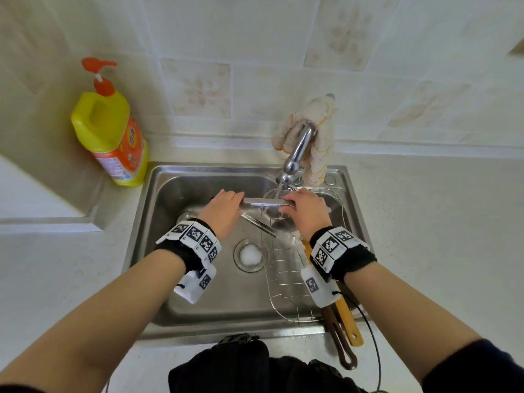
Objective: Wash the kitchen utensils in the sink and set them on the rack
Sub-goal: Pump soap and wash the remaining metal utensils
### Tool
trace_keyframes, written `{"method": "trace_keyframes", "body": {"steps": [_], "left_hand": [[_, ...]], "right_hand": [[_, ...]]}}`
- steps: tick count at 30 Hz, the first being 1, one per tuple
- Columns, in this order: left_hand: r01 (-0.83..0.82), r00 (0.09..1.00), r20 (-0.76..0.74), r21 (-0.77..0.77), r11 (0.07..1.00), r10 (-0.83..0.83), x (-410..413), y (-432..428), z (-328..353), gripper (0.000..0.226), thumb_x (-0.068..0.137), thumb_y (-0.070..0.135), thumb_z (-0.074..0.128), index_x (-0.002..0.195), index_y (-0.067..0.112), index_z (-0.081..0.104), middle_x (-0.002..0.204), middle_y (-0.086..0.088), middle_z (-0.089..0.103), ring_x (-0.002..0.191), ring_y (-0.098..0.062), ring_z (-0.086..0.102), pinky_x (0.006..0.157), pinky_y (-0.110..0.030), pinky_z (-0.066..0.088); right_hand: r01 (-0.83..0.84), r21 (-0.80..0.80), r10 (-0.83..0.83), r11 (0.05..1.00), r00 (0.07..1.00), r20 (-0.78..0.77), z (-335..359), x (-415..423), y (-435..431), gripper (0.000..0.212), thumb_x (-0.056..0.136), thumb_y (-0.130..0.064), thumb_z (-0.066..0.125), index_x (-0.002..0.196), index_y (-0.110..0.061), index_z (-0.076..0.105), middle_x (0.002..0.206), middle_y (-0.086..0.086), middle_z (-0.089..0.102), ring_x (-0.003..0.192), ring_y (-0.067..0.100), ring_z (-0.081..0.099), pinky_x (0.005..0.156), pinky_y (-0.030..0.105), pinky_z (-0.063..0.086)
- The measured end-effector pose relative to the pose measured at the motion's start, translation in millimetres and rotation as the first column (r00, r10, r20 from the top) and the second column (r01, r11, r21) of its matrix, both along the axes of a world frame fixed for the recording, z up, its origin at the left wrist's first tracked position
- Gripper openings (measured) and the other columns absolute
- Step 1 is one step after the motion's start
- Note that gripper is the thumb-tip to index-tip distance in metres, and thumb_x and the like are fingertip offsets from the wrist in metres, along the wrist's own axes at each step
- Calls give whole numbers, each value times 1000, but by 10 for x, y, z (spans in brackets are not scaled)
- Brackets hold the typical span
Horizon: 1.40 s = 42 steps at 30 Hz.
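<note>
Sink (pixel 141 211) of steel, sunk into a pale surface (pixel 425 222), across the middle of the head view. Held a flat metal utensil (pixel 263 202) level and crosswise in the upper middle of the basin, right under the tap (pixel 297 148). Clamped the left grip (pixel 224 209) over its left end, fingers curled down around the metal. Closed the right grip (pixel 304 212) over its right end, fingertips hidden behind the back of the hand. Caught a thin stream of water (pixel 279 188) from the spout on the utensil, just beside the right grip.

Noted a second metal bar (pixel 259 224) slanting down and right from beneath the left grip; could not tell whether part of the same utensil or a separate one.

Saw a wire rack (pixel 286 276) seated in the right half of the sink. Found a yellow handle (pixel 350 321) and a brown handle (pixel 338 341) lying on it side by side, both poking past the sink's front rim at lower right, their upper parts hidden by the right wrist. Found a round drain (pixel 251 255) capped with white foam on the basin floor, just left of the rack.

Spotted a pale cloth (pixel 320 131) draped over the tap, and a yellow soap bottle (pixel 110 131) with an orange pump standing at upper left on the surface, against the tiled wall. Wore black wristbands (pixel 195 236) with black-and-white marker squares on both wrists.
</note>
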<state>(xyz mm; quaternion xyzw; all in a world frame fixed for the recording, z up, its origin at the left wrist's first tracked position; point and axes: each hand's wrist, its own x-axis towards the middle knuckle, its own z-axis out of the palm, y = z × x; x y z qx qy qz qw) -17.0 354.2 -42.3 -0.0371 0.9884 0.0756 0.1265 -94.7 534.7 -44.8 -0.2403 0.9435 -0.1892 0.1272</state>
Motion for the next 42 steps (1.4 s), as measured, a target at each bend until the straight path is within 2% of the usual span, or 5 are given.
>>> {"method": "trace_keyframes", "body": {"steps": [9,14,23,30,42], "left_hand": [[-34,996,70,-215,976,51,425,-52,-67,25,101,32,25,112,18,44,109,0,59,101,-22,54,91,-36,34],[67,996,80,-258,964,-48,474,-26,47,27,102,32,22,109,18,44,96,0,64,90,-22,58,91,-36,32],[98,994,73,-255,962,-82,587,-236,179,29,100,35,25,99,21,51,68,6,51,67,-18,51,92,-36,32],[136,991,52,-280,950,-126,815,-611,292,35,100,33,24,117,20,52,92,0,65,88,-20,62,95,-37,34],[136,990,78,-388,912,-114,914,-1023,223,25,98,28,30,100,21,54,90,0,67,87,-21,63,88,-36,37]], "right_hand": [[-186,-91,202,978,958,206,-251,219,35,33,94,-36,49,119,-16,58,113,2,61,104,20,58,89,33,46],[91,-208,-31,974,961,274,-226,173,105,46,95,-42,43,123,-7,47,114,9,58,100,22,59,92,40,49],[159,173,-171,972,983,61,-165,159,10,26,101,-21,34,114,-4,49,101,9,59,97,30,60,77,36,49],[444,67,-449,894,881,147,-121,254,-248,20,97,-15,38,96,-3,54,99,18,58,80,23,48,69,11,41],[381,177,-383,907,923,-22,60,411,-459,21,97,-6,40,107,3,56,102,17,62,88,28,61,72,34,50]]}}
